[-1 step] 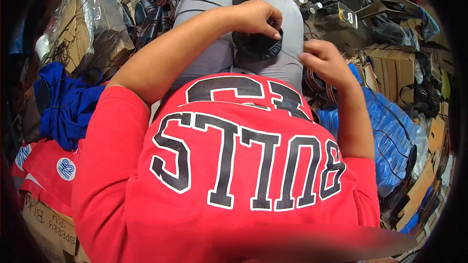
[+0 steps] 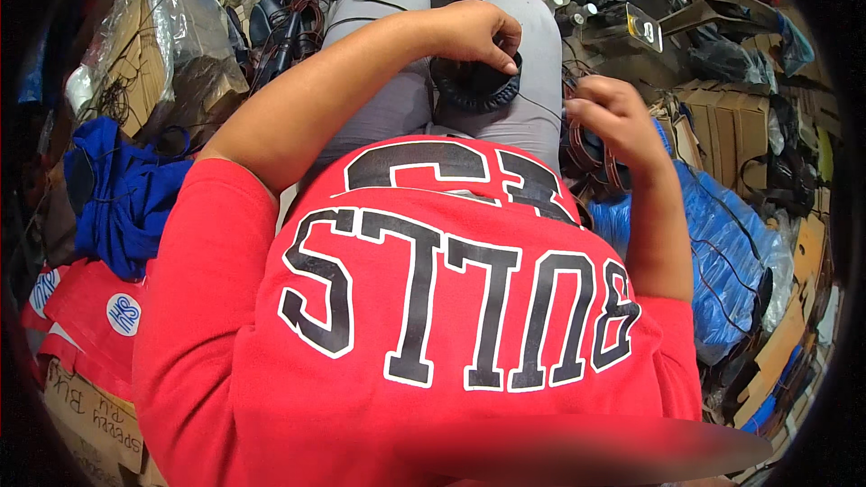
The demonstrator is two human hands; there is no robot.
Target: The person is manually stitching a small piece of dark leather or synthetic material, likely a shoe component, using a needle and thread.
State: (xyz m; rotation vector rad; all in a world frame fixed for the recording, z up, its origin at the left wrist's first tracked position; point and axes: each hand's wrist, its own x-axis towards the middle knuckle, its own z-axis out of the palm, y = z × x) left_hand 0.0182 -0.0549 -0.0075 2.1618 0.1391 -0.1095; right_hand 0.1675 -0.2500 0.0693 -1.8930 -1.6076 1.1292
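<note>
Between both hands (image 2: 613, 117), dark strand (image 2: 541, 107)

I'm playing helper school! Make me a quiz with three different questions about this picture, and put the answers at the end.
1. Which hand touches the black round item?
2. What colour are the trousers? a) green b) grey c) orange
3. True or false: the right hand is resting on the red shirt.

Key:
1. The left hand.
2. b
3. False; the right hand is held away from the red shirt.
</note>
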